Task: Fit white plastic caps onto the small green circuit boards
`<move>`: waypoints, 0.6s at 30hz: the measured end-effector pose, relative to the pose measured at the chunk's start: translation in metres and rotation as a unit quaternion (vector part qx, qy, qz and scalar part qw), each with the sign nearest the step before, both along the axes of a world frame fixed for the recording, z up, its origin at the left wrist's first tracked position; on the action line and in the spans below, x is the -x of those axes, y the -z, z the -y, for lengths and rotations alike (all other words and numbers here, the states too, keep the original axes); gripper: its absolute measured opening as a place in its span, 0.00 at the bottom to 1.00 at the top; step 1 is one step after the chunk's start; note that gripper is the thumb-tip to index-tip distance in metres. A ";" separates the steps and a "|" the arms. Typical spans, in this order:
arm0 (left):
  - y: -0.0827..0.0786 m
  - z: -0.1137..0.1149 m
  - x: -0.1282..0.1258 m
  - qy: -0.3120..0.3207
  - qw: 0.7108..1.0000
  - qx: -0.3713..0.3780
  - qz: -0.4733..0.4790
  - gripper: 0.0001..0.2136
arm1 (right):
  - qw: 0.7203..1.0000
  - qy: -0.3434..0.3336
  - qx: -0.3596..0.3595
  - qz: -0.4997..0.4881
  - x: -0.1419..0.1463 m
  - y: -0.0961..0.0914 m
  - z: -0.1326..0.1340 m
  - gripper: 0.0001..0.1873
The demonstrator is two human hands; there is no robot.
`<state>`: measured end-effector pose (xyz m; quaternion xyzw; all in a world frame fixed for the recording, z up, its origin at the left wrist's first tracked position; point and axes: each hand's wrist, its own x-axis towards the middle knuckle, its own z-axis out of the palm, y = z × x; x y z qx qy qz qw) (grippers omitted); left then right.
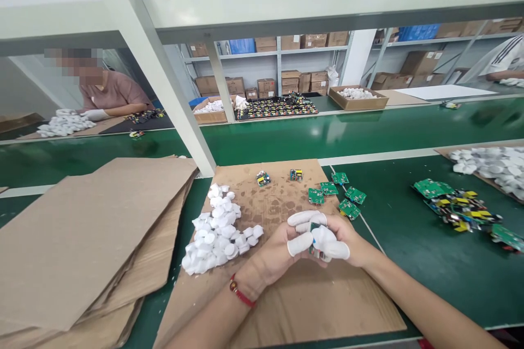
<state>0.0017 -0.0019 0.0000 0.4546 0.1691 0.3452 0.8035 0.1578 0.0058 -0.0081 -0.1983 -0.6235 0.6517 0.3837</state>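
Observation:
My left hand [282, 248] and my right hand [344, 237] meet over a brown cardboard sheet [286, 305], fingertips in white finger cots. Together they pinch a white plastic cap with a small circuit board [321, 240] pressed against it. A heap of white plastic caps [219, 229] lies just left of my hands. Several green circuit boards [338, 196] lie just beyond my hands at the cardboard's right edge. Two small assembled boards [278, 176] sit farther back on the cardboard.
Stacked cardboard sheets [94, 234] fill the left. A pile of boards with yellow parts [462, 210] and more white caps [491, 166] lie at right. A white frame post [164, 87] rises ahead. Across the green belt [327, 131] a person [106, 92] works; another person's sleeve [505, 57] shows far right.

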 end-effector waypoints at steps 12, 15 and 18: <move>0.001 -0.008 0.003 -0.044 0.994 0.092 -0.047 0.21 | 0.999 0.010 -0.025 0.030 -0.008 0.001 -0.001 0.35; -0.003 -0.005 0.003 -0.028 0.996 0.047 -0.077 0.24 | 0.985 0.085 -0.115 0.092 -0.011 0.005 -0.003 0.28; -0.010 0.001 0.003 0.007 0.990 -0.037 -0.134 0.23 | 0.956 0.134 -0.217 0.142 -0.013 0.006 -0.005 0.24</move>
